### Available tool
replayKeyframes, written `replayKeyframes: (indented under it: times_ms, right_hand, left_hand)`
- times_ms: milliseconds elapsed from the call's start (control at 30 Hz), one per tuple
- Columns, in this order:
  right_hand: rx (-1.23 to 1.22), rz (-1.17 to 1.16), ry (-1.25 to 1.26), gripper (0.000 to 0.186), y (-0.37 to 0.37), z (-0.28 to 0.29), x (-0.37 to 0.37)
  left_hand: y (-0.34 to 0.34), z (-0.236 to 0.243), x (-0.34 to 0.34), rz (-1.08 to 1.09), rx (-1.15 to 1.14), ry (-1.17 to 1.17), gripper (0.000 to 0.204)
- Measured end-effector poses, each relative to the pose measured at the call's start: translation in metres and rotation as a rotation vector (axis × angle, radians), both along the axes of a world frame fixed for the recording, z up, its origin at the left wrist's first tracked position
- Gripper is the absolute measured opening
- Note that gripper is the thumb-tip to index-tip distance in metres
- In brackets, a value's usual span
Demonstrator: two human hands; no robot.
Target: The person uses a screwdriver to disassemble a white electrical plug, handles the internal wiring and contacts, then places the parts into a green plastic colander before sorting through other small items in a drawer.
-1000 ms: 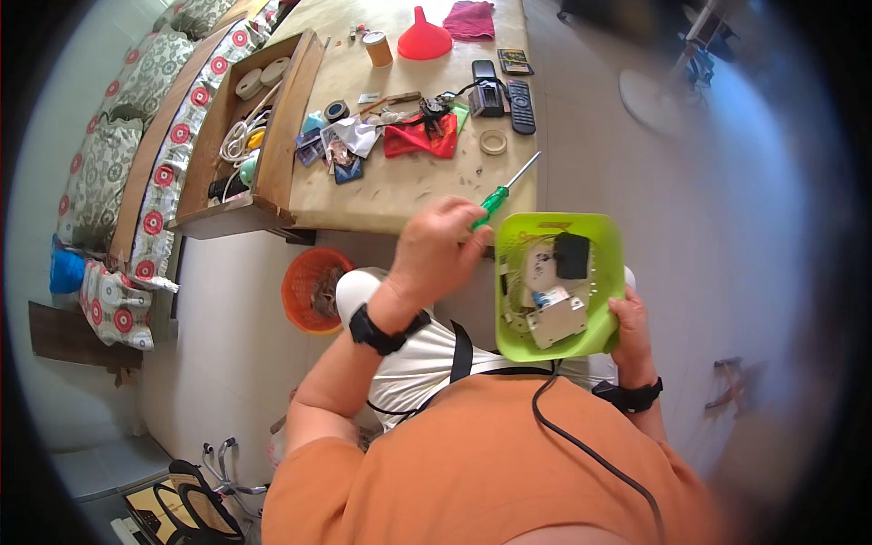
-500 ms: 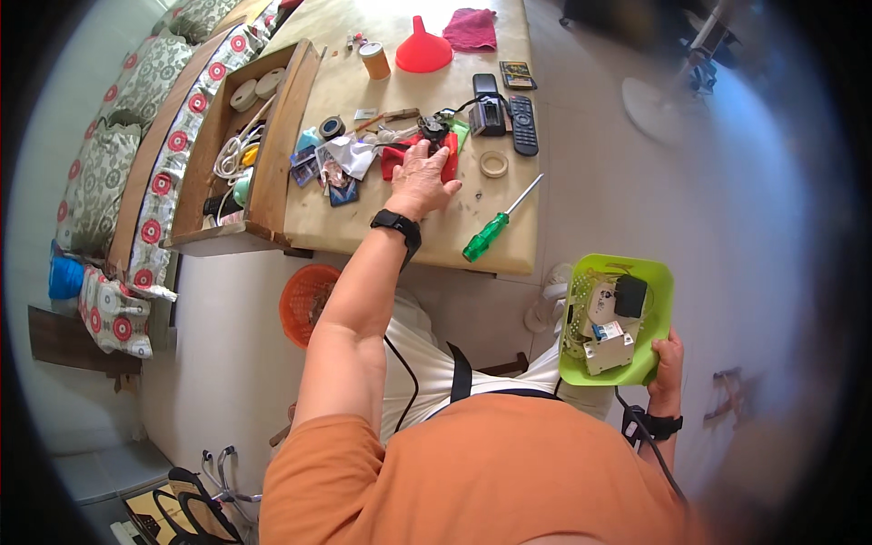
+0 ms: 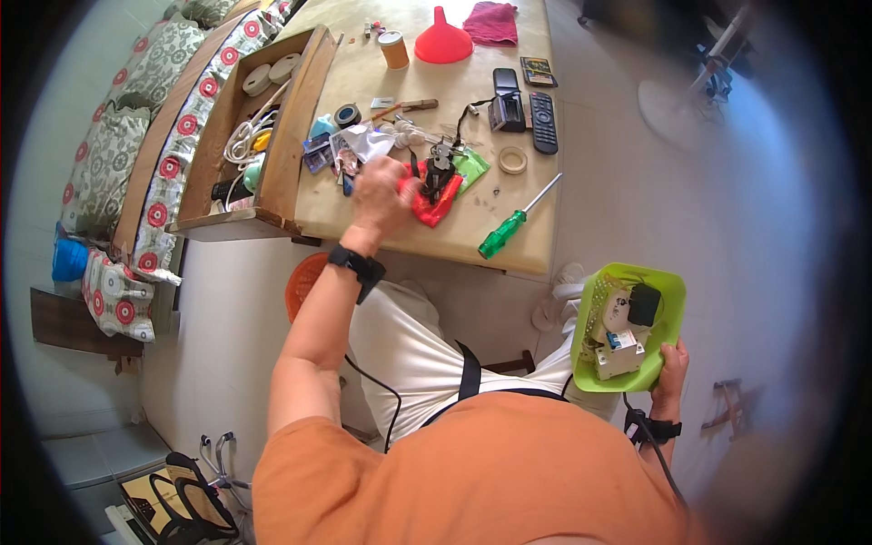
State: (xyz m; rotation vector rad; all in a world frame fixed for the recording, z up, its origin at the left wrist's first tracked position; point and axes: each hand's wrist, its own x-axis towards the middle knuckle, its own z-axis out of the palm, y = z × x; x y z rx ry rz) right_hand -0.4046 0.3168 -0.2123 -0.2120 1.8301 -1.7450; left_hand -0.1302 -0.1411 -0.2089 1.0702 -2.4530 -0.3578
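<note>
My left hand (image 3: 377,195) reaches onto the wooden table (image 3: 527,250) and is closed around one end of a red object (image 3: 434,207). That object lies beside a small black part (image 3: 442,168) and a green packet (image 3: 472,168). A green-handled screwdriver (image 3: 509,227) lies loose near the table's front edge, to the right of this hand. My right hand (image 3: 672,368) holds a lime-green plastic basket (image 3: 668,291) by its near corner, low at my right side. A white breaker-like block (image 3: 620,354) and a black adapter (image 3: 643,304) lie in the basket.
An open wooden box (image 3: 291,109) with rope and tape rolls sits at the table's left. Farther back are a red funnel (image 3: 443,45), a remote (image 3: 543,123), a tape ring (image 3: 513,161) and small clutter. An orange basket (image 3: 304,277) stands under the table, with cushions at far left.
My left hand put the screwdriver down on the table, reached forward and closed on the red object. The green basket in my right hand moved down and to the right.
</note>
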Motion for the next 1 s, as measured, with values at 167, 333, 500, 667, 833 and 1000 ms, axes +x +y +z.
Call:
replayKeyframes:
  times_ms: [167,333,500,667,833,1000]
  right_hand:
    - [0.024,0.015,0.006,0.030,0.002,-0.002,-0.001]
    - [0.048,0.008,0.019,0.029,-0.002,0.004,0.004]
    - [0.078,0.001,0.016,0.029,-0.002,0.004,0.003]
    - [0.094,0.019,0.005,0.030,0.000,0.001,-0.001]
    - [0.081,-0.004,-0.007,0.031,0.003,-0.005,-0.003]
    - [0.053,0.016,-0.016,0.033,0.001,-0.001,-0.002]
  left_hand:
    - [-0.049,0.001,0.008,0.282,-0.406,-0.112,0.038]
    - [-0.065,0.014,0.006,0.333,-0.220,-0.506,0.031]
    - [-0.095,0.014,0.021,0.343,-0.201,-0.408,0.019]
    - [-0.112,0.023,0.036,0.428,-0.058,0.172,0.022]
    - [-0.094,0.044,0.043,0.371,-0.063,0.554,0.018]
    - [-0.069,0.044,0.048,0.453,0.412,0.801,0.014]
